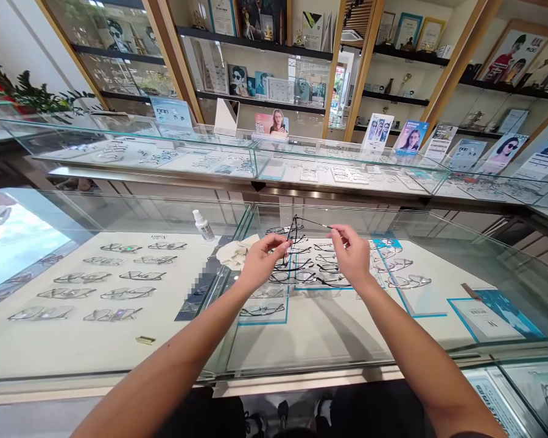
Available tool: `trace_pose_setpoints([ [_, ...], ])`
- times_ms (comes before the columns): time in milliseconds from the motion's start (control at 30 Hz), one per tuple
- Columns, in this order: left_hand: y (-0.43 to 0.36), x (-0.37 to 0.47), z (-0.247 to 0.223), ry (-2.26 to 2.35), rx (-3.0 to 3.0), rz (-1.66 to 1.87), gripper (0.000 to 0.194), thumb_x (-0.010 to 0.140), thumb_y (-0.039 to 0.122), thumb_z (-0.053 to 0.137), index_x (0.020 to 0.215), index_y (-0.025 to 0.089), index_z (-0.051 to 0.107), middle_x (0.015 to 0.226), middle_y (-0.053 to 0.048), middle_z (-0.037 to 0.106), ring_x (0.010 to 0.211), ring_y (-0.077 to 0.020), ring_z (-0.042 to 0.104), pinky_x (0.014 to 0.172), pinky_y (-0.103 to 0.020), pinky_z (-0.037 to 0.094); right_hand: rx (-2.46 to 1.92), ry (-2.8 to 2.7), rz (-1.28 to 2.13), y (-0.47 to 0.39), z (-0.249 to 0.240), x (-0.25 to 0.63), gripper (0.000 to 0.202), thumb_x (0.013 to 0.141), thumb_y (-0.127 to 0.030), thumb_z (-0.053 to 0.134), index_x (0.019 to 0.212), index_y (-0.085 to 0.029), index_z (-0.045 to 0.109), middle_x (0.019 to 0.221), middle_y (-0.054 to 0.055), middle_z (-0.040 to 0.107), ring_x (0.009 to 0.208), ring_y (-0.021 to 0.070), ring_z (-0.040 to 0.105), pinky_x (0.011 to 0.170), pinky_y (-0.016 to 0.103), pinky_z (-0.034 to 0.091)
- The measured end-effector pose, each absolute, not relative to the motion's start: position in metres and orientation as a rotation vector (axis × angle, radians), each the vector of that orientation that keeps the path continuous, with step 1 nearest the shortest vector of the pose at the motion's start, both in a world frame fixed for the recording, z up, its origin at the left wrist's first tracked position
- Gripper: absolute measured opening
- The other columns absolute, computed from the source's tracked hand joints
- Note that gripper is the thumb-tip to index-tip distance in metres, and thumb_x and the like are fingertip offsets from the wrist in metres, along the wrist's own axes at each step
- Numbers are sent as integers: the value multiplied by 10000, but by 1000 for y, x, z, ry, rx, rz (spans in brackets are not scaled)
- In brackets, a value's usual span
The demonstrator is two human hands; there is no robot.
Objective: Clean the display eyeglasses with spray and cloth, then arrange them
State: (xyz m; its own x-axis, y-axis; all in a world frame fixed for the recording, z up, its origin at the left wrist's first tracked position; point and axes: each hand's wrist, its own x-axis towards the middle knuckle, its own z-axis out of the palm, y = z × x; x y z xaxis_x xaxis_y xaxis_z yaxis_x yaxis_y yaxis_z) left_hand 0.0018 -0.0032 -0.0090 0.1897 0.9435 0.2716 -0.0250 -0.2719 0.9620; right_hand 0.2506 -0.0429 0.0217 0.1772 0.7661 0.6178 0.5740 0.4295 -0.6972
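Note:
Both my hands hold one pair of dark thin-framed eyeglasses (296, 227) above the glass display counter. Fingers of my left hand (265, 258) pinch the frame near its lenses. My right hand (351, 250) grips the end of a temple arm that stretches out to the right. Beneath the hands, several rows of glasses (301, 277) lie under the glass on blue-edged cards. A crumpled pale cloth (232, 254) rests just left of my left hand, and behind it a white spray bottle (203, 225) stands upright.
More glasses (82, 278) lie in the left case, with a small gold-coloured piece (145, 340) near its front. A second glass counter (256, 159) runs across behind, topped with advertising cards (377, 132). Shelves (260, 41) with frames and trophies line the wall.

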Motion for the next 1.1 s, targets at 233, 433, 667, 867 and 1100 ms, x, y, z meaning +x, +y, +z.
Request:
trace_pose_setpoints([
  [233,-9,7,-7,910,1465,1231,430,836,625,839,925,212,758,1007,-72,742,889,-205,673,826,-374,649,-1166,-1546,56,-44,22,249,374,1057,-397,596,1401,-250,589,1371,116,765,856,205,743,626,339,514],
  [433,-16,10,1,904,1351,1242,454,774,627,891,911,214,764,1017,-74,747,962,-224,676,826,-371,661,-1066,-1743,-46,-51,13,235,278,1047,-324,603,1314,-252,629,1152,84,769,820,205,715,729,367,577],
  [667,-20,12,-6,876,1488,1188,361,814,565,878,934,233,802,950,-37,734,822,-174,661,781,-317,616,-946,-1997,-155,-52,6,223,357,1052,-265,555,1391,-245,666,1280,135,738,1167,293,724,960,456,608],
  [867,-23,16,-2,899,1404,1208,430,750,606,909,897,223,782,936,-46,722,857,-199,664,770,-345,642,-1000,-1937,-147,-48,3,228,290,1034,-287,601,1303,-241,700,1341,153,701,1170,301,712,989,482,602],
  [1100,-23,15,-2,934,1328,1232,480,754,648,892,897,208,761,980,-70,732,939,-225,675,808,-380,662,-1017,-1891,-182,-46,3,230,223,1028,-310,621,1211,-210,700,1573,203,567,1394,349,603,1139,552,527],
])
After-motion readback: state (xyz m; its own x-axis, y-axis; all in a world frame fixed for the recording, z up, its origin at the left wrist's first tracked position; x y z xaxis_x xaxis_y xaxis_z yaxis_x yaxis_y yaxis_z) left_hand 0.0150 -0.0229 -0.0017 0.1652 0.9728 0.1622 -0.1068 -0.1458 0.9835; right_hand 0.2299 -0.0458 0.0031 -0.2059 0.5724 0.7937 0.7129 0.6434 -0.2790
